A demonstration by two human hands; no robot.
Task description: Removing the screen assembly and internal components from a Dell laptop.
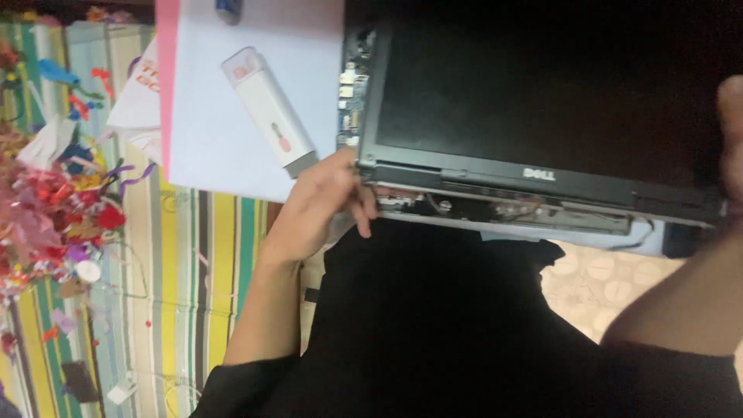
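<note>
- Gripping the lower left corner of a black laptop (534,116), the left hand (321,205) has its fingers (362,210) curled under the hinge edge and its thumb pressed up against the screen frame; it is closed on the machine.
- At the far right edge of the view, the right hand (730,147) is blurred and partly cut off; it lies against the right side of the laptop, but I cannot tell how far its fingers are closed or whether it really has hold.
- Between the two hands the laptop stretches across, its dark screen above them and its hinge strip (511,205) opened up along the bottom, with bare metal and thin wires showing.
- On the laptop's left side, just above the left hand, a bare green circuit board (350,97) with ports is exposed.
- Just left of that hand, a white stick-shaped gadget (268,110) with a grey end and pink marks lies slantwise on a white sheet (209,147) with a pink left edge.
- Under the sheet runs a striped cloth (182,271) in yellow, green and white.
- Well to the left, by the cloth's left edge, sits a heap of coloured ribbons and paper scraps (54,201).
- Below the laptop the person's black clothing (433,325) fills the lower middle of the view.
</note>
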